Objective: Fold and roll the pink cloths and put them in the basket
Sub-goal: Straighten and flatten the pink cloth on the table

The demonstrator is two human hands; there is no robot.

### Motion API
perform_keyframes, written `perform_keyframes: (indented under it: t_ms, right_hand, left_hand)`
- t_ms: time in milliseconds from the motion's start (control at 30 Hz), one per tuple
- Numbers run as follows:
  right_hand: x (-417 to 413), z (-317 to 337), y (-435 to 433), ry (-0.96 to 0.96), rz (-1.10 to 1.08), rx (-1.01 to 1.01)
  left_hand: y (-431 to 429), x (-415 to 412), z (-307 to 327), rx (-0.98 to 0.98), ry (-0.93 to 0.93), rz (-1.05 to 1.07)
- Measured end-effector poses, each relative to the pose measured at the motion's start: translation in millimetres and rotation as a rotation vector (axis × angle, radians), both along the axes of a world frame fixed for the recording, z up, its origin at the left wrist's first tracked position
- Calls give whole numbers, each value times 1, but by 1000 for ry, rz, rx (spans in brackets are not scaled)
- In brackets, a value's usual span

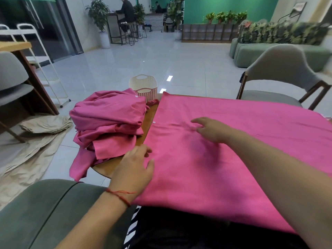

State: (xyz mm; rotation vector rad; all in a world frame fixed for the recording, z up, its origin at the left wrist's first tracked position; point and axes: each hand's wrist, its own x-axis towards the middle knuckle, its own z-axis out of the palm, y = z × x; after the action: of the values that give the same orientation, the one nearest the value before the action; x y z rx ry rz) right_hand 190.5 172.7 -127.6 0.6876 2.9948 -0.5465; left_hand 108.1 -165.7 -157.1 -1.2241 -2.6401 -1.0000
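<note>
Both hands lie loose on a spread pink cloth (pixel 233 159).
The cloth is flat on the wooden table (pixel 149 120). The left hand (pixel 133 168) rests on its left edge and the right hand (pixel 212 131) touches its middle with spread fingers; neither grasps anything. A pile of pink cloths (pixel 107 123) lies just beside, with the basket (pixel 143 85) behind.

Wooden table (pixel 147 121): spread pink cloth (pixel 233 150), crumpled cloth pile (pixel 107 119), basket (pixel 143 87).
</note>
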Motion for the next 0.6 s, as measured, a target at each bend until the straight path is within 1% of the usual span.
perform_keyframes:
  t_ms: [133,233,367,467,533,600]
  right_hand:
    - [54,-10,48,-27,-179,13]
    - [95,-18,84,-38,-300,15]
    - [145,-41,148,-30,-457,81]
    - [175,-54,197,-48,-568,104]
    - [191,-45,205,-54,-661,102]
    - [202,-41,209,-106,-709,96]
  left_hand:
    - [77,-5,12,-54,24,-143]
    - [146,-14,18,-141,-7,-220]
    - [219,-43,14,-291,7,-156]
    - [247,-69,3,-350,-2,-80]
    - [262,-82,-3,-413,-47,-46]
    - [269,-93,-10,-521,-78,-31]
